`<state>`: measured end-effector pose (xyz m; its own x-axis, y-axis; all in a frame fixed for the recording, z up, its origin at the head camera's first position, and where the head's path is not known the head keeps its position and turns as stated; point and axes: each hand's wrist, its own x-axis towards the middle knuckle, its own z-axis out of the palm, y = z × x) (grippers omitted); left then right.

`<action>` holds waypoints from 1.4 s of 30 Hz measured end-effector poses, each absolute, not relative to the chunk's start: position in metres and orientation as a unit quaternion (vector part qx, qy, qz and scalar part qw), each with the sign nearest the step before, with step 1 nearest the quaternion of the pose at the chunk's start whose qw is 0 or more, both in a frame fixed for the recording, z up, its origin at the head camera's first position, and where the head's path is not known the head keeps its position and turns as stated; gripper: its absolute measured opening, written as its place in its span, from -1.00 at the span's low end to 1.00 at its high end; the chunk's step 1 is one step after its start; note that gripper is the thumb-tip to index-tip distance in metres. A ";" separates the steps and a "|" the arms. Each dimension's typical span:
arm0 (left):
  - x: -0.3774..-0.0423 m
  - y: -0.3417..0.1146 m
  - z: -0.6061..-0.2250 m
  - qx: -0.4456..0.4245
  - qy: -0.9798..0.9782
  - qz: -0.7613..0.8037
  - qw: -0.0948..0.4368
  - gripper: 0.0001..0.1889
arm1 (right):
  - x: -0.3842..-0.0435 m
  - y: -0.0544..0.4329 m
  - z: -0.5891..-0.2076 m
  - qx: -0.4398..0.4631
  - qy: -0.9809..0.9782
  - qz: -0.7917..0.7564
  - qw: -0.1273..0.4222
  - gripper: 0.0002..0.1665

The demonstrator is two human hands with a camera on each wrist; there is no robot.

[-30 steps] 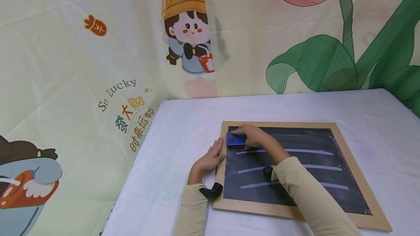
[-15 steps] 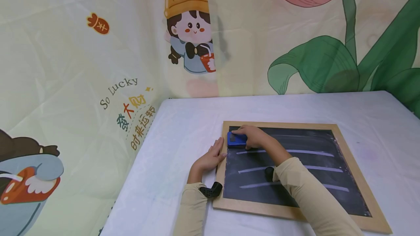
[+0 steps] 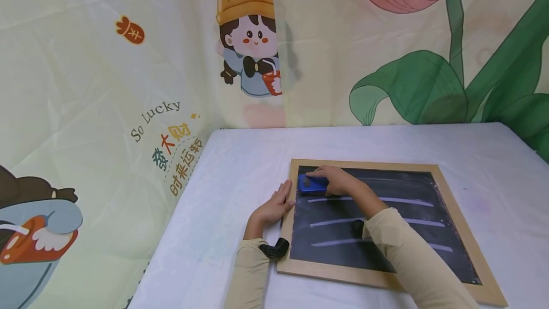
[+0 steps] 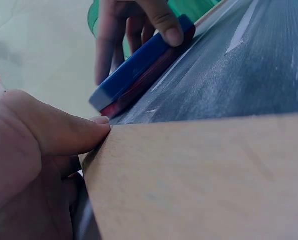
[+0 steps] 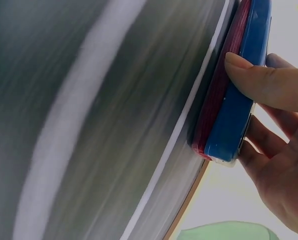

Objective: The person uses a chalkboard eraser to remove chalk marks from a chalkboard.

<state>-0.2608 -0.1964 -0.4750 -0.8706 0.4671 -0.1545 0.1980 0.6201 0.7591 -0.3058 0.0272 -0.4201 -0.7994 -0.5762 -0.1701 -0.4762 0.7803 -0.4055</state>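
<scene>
A chalkboard eraser [image 3: 310,184], blue on top with a dark red felt underside, lies at the upper left corner of a wood-framed chalkboard [image 3: 343,259]. My right hand [image 3: 339,180] grips it, thumb on one long side and fingers on the other; the right wrist view shows the thumb [image 5: 266,85] pressing its edge. White chalk lines [image 3: 407,201] run across the board, one fainter near the top. My left hand [image 3: 271,208] rests along the frame's left side with fingers extended. In the left wrist view its thumb [image 4: 71,131] touches the frame's edge [image 4: 189,170].
The board lies on a table with a white cloth [image 3: 223,175]. Behind stands a cream backdrop [image 3: 317,61] printed with cartoon figures and a tulip. Each wrist carries a black camera, such as the one at the left cuff [image 3: 276,248].
My right hand has slid slightly to the right with the eraser over the last half second. The left hand stays in place on the frame.
</scene>
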 end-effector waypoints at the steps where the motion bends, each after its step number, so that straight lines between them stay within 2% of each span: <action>1: -0.261 -0.196 -0.475 0.190 0.883 0.393 0.171 -0.35 | -0.305 0.030 -0.420 -0.282 0.933 -0.173 0.142 -0.15; 14: -0.261 -0.195 -0.479 0.171 0.889 0.390 0.169 -0.35 | -0.300 0.092 -0.424 -0.267 0.934 -0.196 0.130 -0.11; 28: -0.260 -0.192 -0.480 0.158 0.892 0.388 0.167 -0.35 | -0.284 0.177 -0.424 -0.220 0.949 -0.197 0.114 -0.16; 42: -0.259 -0.193 -0.479 0.169 0.890 0.390 0.166 -0.35 | -0.272 0.238 -0.427 -0.143 0.949 -0.238 0.147 -0.08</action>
<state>-0.2587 -0.1928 -0.4789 -0.8873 0.4313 -0.1635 0.1717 0.6379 0.7508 -0.2716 0.2380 -0.4268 -0.9155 -0.3421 -0.2119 -0.2019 0.8460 -0.4935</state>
